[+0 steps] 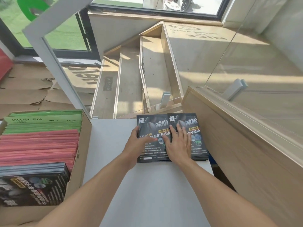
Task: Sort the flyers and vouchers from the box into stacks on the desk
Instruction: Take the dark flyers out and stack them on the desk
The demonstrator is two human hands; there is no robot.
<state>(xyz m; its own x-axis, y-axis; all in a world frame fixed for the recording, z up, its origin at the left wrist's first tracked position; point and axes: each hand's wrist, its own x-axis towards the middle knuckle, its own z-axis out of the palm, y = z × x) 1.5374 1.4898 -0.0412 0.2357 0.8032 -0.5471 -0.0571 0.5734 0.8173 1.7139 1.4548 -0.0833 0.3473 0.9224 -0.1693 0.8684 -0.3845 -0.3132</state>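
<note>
Two dark flyer stacks (188, 138) are squared side by side at 12 o'clock on the surface (147, 185), the left hand (139, 143) gripping one edge, the right hand (178, 145) spread flat; edges are best aligned before the box (78, 161) at 9 o'clock is revisited.

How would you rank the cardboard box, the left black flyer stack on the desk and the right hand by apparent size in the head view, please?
1. cardboard box
2. left black flyer stack
3. right hand
The box sits nearer the camera, which exaggerates its lead.
</note>
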